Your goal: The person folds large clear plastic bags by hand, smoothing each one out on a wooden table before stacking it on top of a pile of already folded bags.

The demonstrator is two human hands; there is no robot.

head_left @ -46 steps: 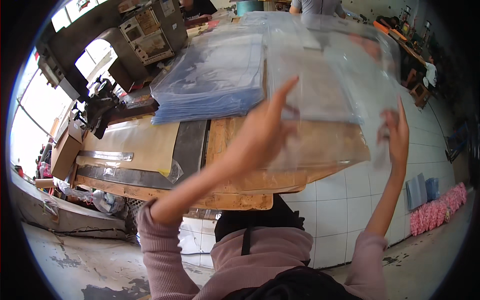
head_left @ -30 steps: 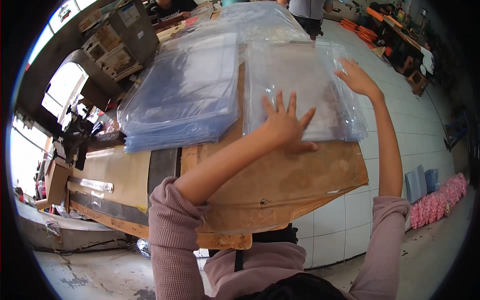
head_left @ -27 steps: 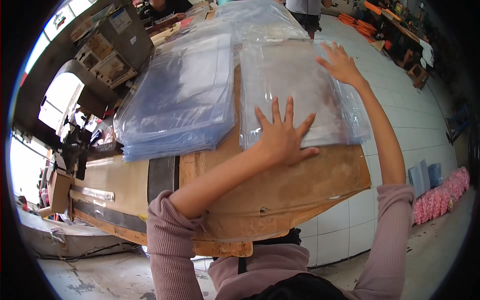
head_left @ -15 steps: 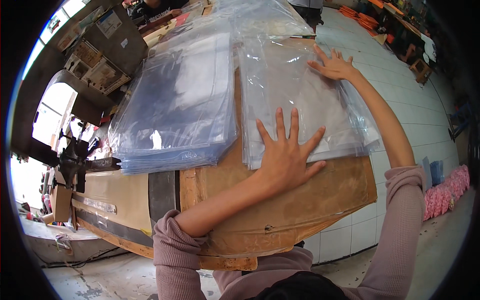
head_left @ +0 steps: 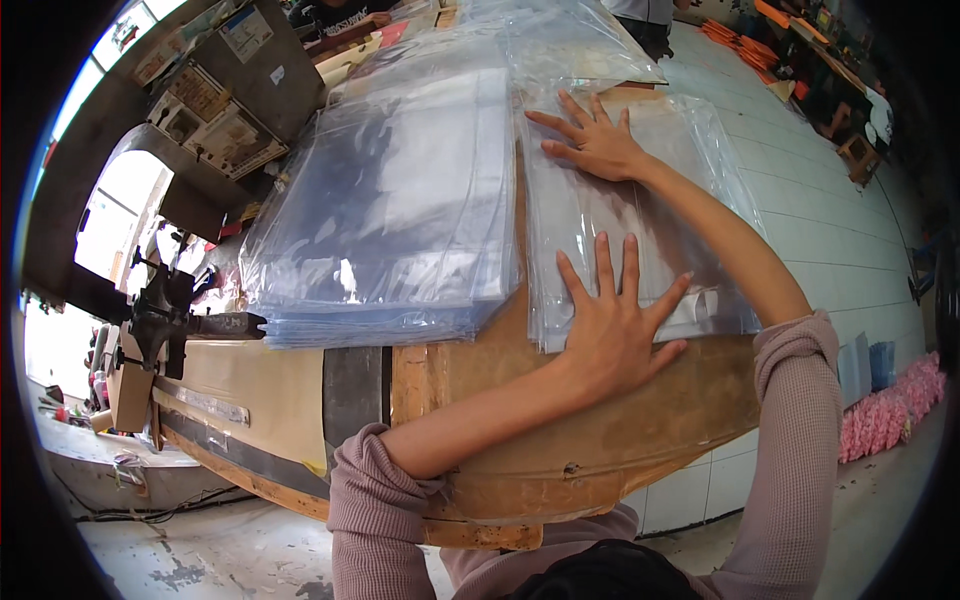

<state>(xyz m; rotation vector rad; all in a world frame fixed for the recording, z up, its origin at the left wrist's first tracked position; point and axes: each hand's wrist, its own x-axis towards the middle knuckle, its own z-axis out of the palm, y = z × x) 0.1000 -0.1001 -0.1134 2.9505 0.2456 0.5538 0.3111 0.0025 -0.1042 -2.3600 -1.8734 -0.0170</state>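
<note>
Both hands are flat on the small pile of clear bags on the right half of the wooden tabletop; left hand is spread wide, fingers apart, palm pressing the near edge of the pile; right hand is also splayed open, pressing the far end; neither one is gripping anything, just pushing down.

For doing this bit well, I'd say keep the palms flat and the pressure even so the slippery plastic doesn't skate; work from the middle toward the edges to squeeze air out, and keep the near edge square with the tabletop edge; the pile's bottom right corner looks close to the tabletop's right side, so don't shove it that way.

Room-wise: the big stack of bluish clear sheets sits just beside on the left, its right edge touching or almost touching the small pile, can't tell which; so there's basically no slack leftward. There's a bare strip of wood between the pile and the near edge of the tabletop; that's the open room. More plastic lies beyond the far end; a black machine sits well off to the left.
</note>
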